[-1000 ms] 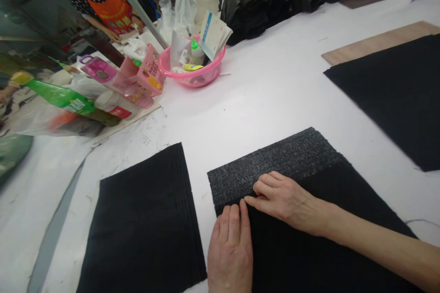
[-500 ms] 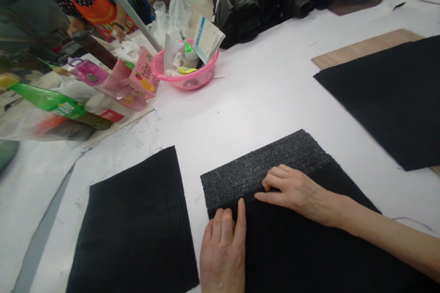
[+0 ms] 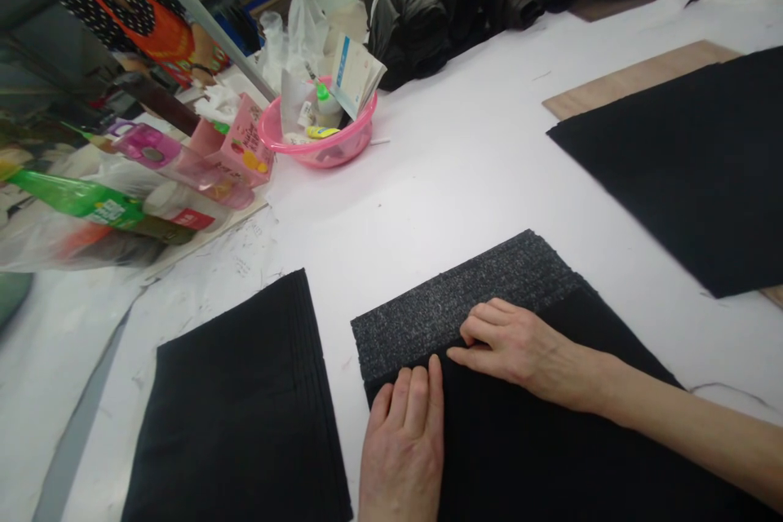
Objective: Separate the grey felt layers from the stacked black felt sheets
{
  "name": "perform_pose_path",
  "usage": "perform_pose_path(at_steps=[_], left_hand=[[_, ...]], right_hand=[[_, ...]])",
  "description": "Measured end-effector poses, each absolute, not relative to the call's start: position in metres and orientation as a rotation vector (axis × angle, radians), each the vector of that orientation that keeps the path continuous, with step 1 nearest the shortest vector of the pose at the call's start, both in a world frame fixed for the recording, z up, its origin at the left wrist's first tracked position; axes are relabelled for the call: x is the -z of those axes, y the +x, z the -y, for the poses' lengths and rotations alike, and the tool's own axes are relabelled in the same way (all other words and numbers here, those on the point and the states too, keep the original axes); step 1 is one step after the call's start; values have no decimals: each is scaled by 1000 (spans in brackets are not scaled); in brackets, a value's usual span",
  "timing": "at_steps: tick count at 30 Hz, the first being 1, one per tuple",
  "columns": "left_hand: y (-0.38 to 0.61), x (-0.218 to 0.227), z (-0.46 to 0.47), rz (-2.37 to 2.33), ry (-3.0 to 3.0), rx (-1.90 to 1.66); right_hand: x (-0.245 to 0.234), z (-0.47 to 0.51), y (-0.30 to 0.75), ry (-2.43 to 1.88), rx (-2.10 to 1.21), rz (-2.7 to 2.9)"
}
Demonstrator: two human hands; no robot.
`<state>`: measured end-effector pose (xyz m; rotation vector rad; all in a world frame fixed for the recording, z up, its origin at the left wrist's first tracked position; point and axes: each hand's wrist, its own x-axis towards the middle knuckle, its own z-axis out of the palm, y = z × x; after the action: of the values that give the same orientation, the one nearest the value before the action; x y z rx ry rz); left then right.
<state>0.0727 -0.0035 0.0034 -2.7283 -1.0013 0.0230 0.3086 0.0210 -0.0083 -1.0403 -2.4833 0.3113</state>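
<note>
A stack of black cloth [image 3: 550,457] lies in front of me, with a speckled dark grey strip [image 3: 428,302] showing along its far side. My left hand [image 3: 404,440] rests on the black cloth, its fingers stretched forward and lying flat near the border with the grey strip. Just to the right, my right hand [image 3: 514,342] is at the same border. Its fingers are curled and its thumb is close to the index fingertip, pinching the black cloth's edge. The palm side of both hands is hidden.
Another black cloth stack [image 3: 232,400] lies at left; black cloth [image 3: 679,171] over brown board [image 3: 642,77] at right. Further back are a pink basin [image 3: 318,151], a green bottle [image 3: 91,200], a purple-lidded bottle [image 3: 152,147] and a black bag [image 3: 416,24]. A person [image 3: 159,24] stands beyond.
The view has shifted slightly. My left hand has moved a little rightward on the cloth, and its index finger now lies closer to the other fingers. My right hand stays at the border.
</note>
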Motion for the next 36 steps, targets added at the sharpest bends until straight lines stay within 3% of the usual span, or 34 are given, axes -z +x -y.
perform_pose_path(at_steps=[17,36], left_hand=[[86,-4,-11,905,-2790,142],[111,-10,-18,792,-2815,-75]], right_hand=[[8,-21,350,-1023,-391,2434],[8,-21,349,-1077,-343,2398]])
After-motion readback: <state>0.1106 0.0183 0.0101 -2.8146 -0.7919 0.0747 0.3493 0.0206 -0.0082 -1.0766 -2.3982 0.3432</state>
